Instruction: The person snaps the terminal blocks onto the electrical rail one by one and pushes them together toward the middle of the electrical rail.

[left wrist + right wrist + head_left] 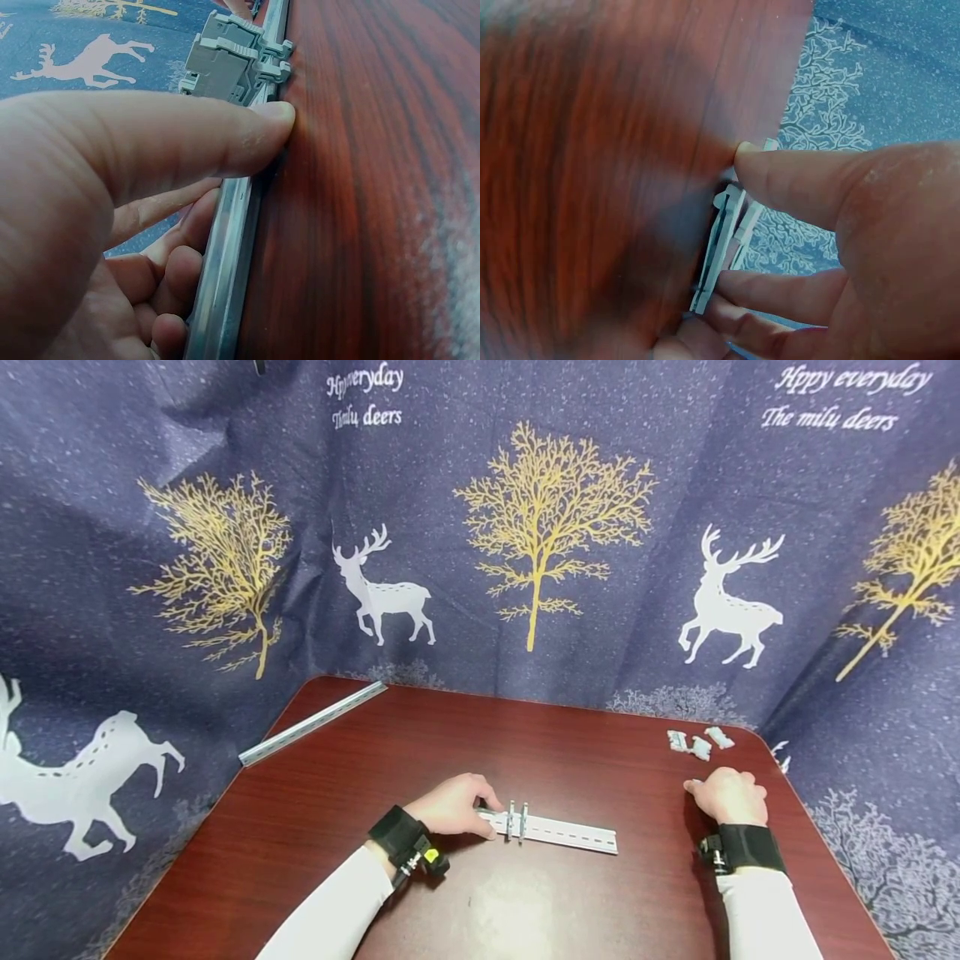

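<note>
My left hand [452, 806] grips the left end of a slotted metal DIN rail [572, 833] near the middle of the table, thumb on one side and fingers on the other. Two grey terminal blocks [225, 64] stand upright side by side on that rail, just beyond the thumb. Over at the table's right side, my right hand [727, 797] holds a pale grey terminal block [723, 238] between thumb and fingers, close to the tabletop. Part of this block is hidden by the fingers.
Several loose terminal blocks [700, 747] lie at the back right, beyond the right hand. Another slotted rail [313, 724] lies along the table's left edge. A patterned cloth [480, 527] hangs behind the dark red table [480, 735].
</note>
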`<state>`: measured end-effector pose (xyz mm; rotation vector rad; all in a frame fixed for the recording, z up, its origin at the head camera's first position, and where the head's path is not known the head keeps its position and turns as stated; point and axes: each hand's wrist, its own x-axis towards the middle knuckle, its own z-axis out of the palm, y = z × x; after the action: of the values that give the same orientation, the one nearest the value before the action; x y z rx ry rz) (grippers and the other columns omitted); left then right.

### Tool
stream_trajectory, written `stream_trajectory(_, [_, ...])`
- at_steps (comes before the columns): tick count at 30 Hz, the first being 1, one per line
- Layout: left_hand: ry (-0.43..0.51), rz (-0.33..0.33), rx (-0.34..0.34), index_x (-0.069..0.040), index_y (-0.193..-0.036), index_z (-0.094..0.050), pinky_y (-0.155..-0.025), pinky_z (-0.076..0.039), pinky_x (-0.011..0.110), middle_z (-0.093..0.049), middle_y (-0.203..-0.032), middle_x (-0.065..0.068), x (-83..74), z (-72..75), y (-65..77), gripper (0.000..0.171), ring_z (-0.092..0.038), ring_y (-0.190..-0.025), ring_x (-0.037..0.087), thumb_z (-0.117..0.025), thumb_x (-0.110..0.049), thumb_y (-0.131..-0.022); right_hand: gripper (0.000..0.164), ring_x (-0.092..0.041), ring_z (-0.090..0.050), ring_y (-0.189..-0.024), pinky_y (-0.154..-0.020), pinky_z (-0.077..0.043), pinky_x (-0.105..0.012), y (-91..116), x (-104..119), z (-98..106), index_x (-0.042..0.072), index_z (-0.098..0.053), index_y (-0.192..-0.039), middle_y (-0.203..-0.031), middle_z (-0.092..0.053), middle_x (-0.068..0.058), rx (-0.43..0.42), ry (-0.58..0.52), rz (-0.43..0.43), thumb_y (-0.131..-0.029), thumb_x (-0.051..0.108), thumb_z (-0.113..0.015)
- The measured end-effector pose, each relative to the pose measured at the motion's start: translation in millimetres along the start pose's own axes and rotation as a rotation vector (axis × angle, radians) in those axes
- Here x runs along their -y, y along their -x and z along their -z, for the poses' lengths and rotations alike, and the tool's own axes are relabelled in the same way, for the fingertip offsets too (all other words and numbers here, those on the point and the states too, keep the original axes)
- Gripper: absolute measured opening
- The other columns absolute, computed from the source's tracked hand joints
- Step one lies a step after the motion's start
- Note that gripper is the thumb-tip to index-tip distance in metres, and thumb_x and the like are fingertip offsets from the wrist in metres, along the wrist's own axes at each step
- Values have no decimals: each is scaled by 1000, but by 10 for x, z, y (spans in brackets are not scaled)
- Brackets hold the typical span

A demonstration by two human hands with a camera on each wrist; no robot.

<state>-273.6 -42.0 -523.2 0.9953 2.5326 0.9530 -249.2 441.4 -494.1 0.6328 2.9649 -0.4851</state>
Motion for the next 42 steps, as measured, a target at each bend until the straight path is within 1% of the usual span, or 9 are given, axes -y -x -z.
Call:
stream_trajectory(5, [-1,5,0,-19,-112,-88,-85,-51,29,-70,-100,-12,2,0,-12,34,-59,-92,10,-100,-26,-81,76,-78,-49,-113,-95,-47,-77,-37,-35,-7,-31,-54,-124,-122,-46,-58,2,16,29,-100,39,-71])
stream_trajectory(10, [-2,6,0,-19,-112,-88,-85,-51,29,-70,-100,-12,5,-4,-17,34,-59,-92,10,-100,-27,-81,73,-78,-52,-113,-98,-47,-77,-28,-36,12,-32,-56,-121,-122,-49,-58,-5,26,65,-100,37,-70])
stream_trajectory(18, [2,3,-3,-20,-110,-88,-84,-51,29,-69,-98,-13,15,-12,-13,33,-58,-91,10,-100,-26,-80,67,-76,-54,-110,-96,-49,-76,-33,-50,21,-28,-62,-115,-119,-52,-57,-8,28,94,-99,37,-70])
stream_trajectory(23, [0,-6,-6,-19,-110,-88,-83,-51,29,-68,-97,-13,12,-15,-10,33,-58,-90,10,-100,-24,-79,66,-76,-56,-111,-95,-50,-76,-44,-53,20,-27,-63,-115,-119,-53,-57,-13,26,95,-99,37,-70])
stream_trajectory(30, [3,4,-4,-19,-110,-88,-84,-50,28,-68,-97,-13,13,-17,-5,33,-58,-91,9,-100,-25,-80,63,-74,-57,-111,-95,-51,-75,-42,-54,16,-25,-66,-113,-119,-55,-55,-7,20,101,-99,37,-70])
stream_trajectory(42, [2,-3,-5,-19,-109,-88,-83,-51,28,-68,-96,-13,15,-14,-10,32,-58,-90,9,-100,-24,-80,63,-74,-57,-109,-93,-51,-75,-14,-59,1,-23,-68,-111,-119,-54,-56,-36,-2,91,-99,38,-69])
